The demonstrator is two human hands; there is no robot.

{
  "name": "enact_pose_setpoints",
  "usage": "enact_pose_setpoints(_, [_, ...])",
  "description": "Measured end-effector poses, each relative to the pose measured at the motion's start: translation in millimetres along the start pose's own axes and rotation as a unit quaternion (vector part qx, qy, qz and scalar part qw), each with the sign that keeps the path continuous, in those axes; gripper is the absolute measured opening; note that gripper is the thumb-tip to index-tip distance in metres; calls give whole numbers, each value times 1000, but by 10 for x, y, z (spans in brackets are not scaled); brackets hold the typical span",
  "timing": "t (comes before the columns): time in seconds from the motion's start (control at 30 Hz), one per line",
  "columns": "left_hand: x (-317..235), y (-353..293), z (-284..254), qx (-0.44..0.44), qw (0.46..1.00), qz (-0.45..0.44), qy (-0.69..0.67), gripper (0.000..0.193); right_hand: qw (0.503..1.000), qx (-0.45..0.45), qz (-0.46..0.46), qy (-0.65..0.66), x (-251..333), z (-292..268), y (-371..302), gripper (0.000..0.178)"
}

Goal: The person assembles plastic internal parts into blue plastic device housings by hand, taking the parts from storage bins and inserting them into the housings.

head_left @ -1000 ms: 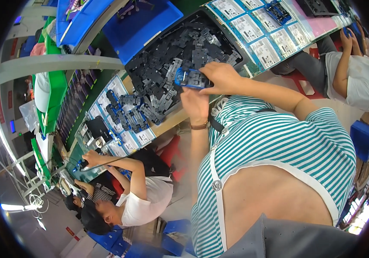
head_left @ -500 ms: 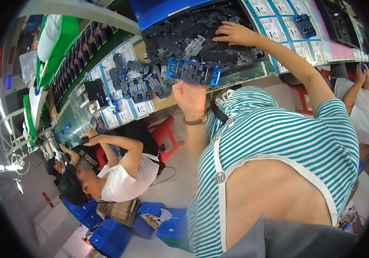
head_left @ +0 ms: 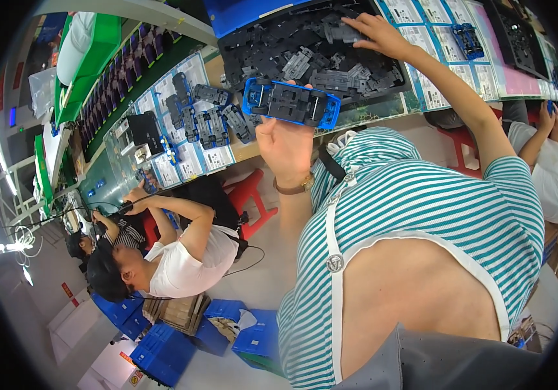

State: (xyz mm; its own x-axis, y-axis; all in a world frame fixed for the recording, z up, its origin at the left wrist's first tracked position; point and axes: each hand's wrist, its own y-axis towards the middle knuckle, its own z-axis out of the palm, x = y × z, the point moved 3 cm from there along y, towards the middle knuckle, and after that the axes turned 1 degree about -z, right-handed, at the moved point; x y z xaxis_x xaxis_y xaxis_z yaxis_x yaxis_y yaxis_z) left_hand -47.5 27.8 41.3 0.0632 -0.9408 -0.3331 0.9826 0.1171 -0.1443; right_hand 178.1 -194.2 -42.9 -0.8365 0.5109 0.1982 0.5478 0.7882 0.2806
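Note:
My left hand [head_left: 287, 153] holds a blue toy car body [head_left: 251, 97] from below, with its underside up and a black chassis and wheels showing inside. Over the far side of a black tray [head_left: 404, 88], my right hand [head_left: 386, 39] has its thumb and fingers around a dark grey plastic toy car chassis [head_left: 340, 32]. Loose black chassis parts [head_left: 296, 63] heap up in the tray around it. Left of the tray, several black-and-blue car pieces [head_left: 213, 127] lie in rows on printed sheets.
A blue bin [head_left: 243, 14] borders the tray at the back. Right of it, printed cards [head_left: 422, 42] carry another blue car piece [head_left: 467, 41]. A co-worker in white [head_left: 185, 266] sits at the left near a red stool [head_left: 253, 201]. Blue crates [head_left: 165, 351] stand on the floor.
My right hand has moved right and farther back over the parts, and now has a chassis between its fingers. The blue car body has come slightly nearer and tilted in my left hand.

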Motion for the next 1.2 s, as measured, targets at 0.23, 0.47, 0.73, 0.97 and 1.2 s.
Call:
enact_pose_setpoints(0.23, [75, 116, 37, 28, 998, 48, -5, 57, 952, -159, 58, 254, 1577, -1111, 219, 54])
enact_pose_setpoints(0.47, [197, 169, 108, 24, 995, 93, 24, 50, 965, -192, 66, 165, 2047, -922, 366, 57])
enact_pose_setpoints(0.73, [189, 194, 83, -67, 982, 130, 120, 38, 972, -188, 58, 131, 2169, -862, 406, 58])
enact_pose_setpoints(0.97, [111, 173, 63, -68, 966, 181, 172, 36, 976, -160, 42, 140, 2225, -790, 389, 66])
enact_pose_setpoints(1.2, [-16, 168, 47, -88, 955, 205, 197, 35, 945, -169, 20, 279, 2155, -822, 353, 61])
